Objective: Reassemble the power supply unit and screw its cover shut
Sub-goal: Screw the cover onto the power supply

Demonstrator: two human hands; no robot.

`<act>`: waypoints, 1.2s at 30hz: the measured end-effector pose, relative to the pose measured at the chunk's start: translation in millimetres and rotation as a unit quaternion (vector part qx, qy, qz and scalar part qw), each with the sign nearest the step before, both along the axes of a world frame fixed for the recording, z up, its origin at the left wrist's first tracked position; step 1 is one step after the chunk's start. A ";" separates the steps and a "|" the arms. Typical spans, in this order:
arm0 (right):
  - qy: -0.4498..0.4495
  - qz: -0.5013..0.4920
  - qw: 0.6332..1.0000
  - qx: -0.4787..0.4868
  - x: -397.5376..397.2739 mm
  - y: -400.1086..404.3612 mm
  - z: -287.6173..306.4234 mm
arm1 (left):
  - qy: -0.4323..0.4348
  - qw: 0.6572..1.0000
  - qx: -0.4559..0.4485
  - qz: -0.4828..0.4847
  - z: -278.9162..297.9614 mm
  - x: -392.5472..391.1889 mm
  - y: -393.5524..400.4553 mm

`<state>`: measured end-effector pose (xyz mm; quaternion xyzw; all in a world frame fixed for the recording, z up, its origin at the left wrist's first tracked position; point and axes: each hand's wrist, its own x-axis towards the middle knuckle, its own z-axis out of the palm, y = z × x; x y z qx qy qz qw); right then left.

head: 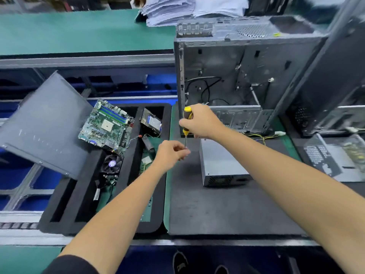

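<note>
The grey metal power supply unit (221, 165) lies on the dark mat (227, 210), cover on, with its yellow and black cables trailing to the back right. My right hand (201, 121) grips the yellow-and-black handle of a screwdriver (186, 123), held upright with its shaft pointing down. My left hand (171, 151) is just below it, fingers pinched at the shaft's tip; whatever small thing it pinches is too small to see. Both hands hover left of the power supply unit, not touching it.
An open grey computer case (227, 80) stands behind the mat. A black foam tray (83, 194) at left holds a motherboard (107, 125), a hard drive (152, 121) and a cooler fan (112, 163). A grey side panel (43, 125) leans at far left. More casings stand at right.
</note>
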<state>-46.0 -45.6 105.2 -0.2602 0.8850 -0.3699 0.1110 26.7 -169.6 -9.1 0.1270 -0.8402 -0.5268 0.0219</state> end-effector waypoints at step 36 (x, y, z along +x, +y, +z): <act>-0.004 0.099 0.993 0.068 39.2 87.5 -1.1 | -0.003 0.995 -0.091 -0.040 -6.1 30.9 92.5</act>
